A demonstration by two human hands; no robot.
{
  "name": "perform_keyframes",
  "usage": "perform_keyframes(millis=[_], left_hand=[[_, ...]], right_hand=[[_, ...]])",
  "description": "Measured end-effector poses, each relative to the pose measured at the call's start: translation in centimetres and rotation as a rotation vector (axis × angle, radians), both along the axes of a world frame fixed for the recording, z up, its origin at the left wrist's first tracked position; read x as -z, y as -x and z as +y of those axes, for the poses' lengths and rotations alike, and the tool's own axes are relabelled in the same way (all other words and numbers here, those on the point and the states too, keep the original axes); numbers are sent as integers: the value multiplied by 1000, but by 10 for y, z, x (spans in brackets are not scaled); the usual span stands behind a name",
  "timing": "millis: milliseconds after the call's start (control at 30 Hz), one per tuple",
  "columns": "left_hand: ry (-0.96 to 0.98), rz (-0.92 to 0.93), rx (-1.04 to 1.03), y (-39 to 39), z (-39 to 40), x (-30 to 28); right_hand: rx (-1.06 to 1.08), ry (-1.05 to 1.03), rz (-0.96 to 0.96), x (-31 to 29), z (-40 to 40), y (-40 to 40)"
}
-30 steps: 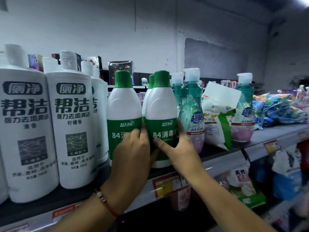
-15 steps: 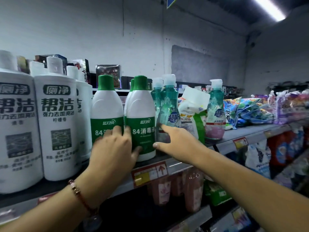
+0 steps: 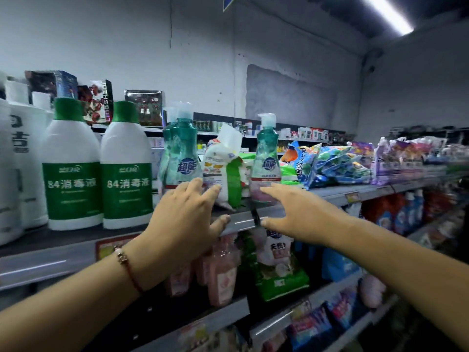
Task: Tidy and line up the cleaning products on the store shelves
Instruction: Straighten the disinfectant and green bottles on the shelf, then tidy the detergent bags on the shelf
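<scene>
Two bare hands reach for the top shelf (image 3: pixel 330 193), left hand (image 3: pixel 182 219) spread open against the teal pump bottles (image 3: pixel 181 153), right hand (image 3: pixel 299 212) open, empty, before a lone teal bottle (image 3: pixel 265 158), white-green pouch (image 3: pixel 225 168) between.

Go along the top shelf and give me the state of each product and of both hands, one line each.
Left 84 disinfectant bottle: upright, capped, label forward.
Right 84 disinfectant bottle: upright, capped, touching its twin.
Near teal pump bottle: upright, left hand at its base.
White-and-green pouch: leaning, top folded.
Far teal pump bottle: upright, standing alone.
Blue bags: lying piled.
Left hand: open, fingers spread.
Right hand: open, reaching, holding nothing.
</scene>
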State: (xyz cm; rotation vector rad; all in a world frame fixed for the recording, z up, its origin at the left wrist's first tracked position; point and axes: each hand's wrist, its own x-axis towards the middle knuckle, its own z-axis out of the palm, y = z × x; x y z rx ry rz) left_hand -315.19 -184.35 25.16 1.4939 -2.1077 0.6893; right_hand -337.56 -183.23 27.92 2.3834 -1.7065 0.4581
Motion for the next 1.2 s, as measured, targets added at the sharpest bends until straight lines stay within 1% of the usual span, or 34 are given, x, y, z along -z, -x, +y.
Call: perform_keyframes(millis=[200, 400, 533, 667, 733, 833, 900, 967, 1067, 1133, 1200], left_hand=[[-51, 7, -5, 64, -5, 7], [-35, 13, -26, 97, -25, 3], [-48, 8, -87, 95, -40, 8], [-40, -5, -169, 87, -61, 10], [-35, 9, -211, 84, -73, 10], [-11, 49, -250, 81, -90, 14], [-9, 85, -257, 82, -99, 20], [-5, 150, -242, 84, -107, 28], [2, 313, -198, 90, -118, 34], [9, 489, -144, 99, -123, 31], [18, 734, -56, 110, -126, 23]], right_hand=[[-2, -16, -43, 8, -3, 63], [-74, 1, -148, 8, -22, 80], [-132, 5, -222, 2, -44, 65], [-132, 23, -309, -18, -93, 37], [-129, 60, -347, -29, -120, 21], [-123, 62, -416, -42, -156, -6], [-103, 96, -414, -45, -177, -24], [-105, 190, -417, -44, -193, -36], [-194, 298, -520, -49, -206, -39], [-282, 350, -602, -59, -201, -33], [-378, 430, -620, -69, -185, -30]])
